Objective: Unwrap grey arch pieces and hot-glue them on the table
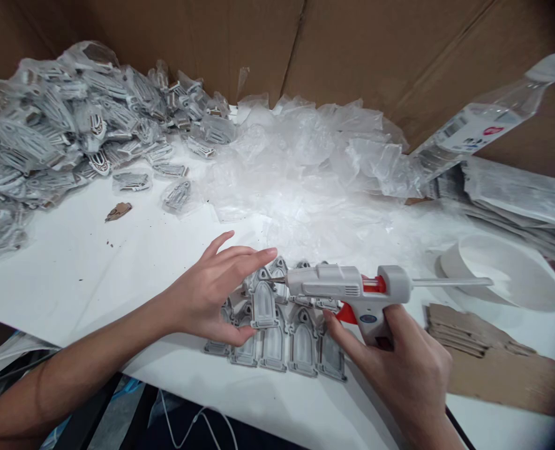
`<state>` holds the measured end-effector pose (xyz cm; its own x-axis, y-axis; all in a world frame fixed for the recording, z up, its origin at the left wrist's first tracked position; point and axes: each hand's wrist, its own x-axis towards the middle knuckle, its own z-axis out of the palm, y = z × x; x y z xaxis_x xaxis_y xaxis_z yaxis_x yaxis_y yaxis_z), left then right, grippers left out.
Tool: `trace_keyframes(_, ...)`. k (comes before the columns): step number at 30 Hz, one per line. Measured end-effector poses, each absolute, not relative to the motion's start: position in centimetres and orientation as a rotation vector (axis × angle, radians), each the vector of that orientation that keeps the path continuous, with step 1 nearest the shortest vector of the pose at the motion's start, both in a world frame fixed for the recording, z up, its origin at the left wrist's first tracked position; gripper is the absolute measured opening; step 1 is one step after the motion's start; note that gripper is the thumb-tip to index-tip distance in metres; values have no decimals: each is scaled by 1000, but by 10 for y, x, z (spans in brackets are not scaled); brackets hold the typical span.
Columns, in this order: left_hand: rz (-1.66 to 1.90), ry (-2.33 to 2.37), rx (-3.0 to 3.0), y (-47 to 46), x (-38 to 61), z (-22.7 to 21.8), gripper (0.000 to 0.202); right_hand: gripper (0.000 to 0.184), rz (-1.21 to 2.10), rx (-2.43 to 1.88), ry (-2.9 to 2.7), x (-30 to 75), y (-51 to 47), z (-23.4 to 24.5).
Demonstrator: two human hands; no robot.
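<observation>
Glue gun [345,284], gray and white with a red trigger, is held level above the bench [155,250], its nozzle pointing left over the top of a gray arch-shaped piece [264,304]. The right hand [409,362] is wrapped around the handle, forefinger at the trigger; a pale glue stick [450,282] juts from the rear. The left hand [212,284] is spread wide, thumb by the piece's lower left corner and forefinger above its top; whether they touch it, I cannot tell. That piece overlaps others like it, set in close rows [302,347] beneath the gun. Beyond them lies a heap of clear plastic bags [305,156], with a pile of bagged gray pieces [71,119] to its left and a brown scrap [118,212] near that pile. On the right are a tilted bottle [479,131], a white bowl [535,281] and flat cardboard [497,375]. Brown cardboard panels [352,50] stand behind.
</observation>
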<state>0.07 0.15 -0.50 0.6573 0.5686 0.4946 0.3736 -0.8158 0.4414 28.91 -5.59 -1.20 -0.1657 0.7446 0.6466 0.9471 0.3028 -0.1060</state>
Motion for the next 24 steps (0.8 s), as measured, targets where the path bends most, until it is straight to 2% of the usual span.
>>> trace_keyframes(15, 1024, 767, 2536, 5, 0, -12, 112, 50, -475, -1455, -1976, 288, -55, -8)
trace_keyframes(24, 890, 863, 2616, 7, -2, -7, 94, 50, -412, -1527, -1949, 289, -55, -8)
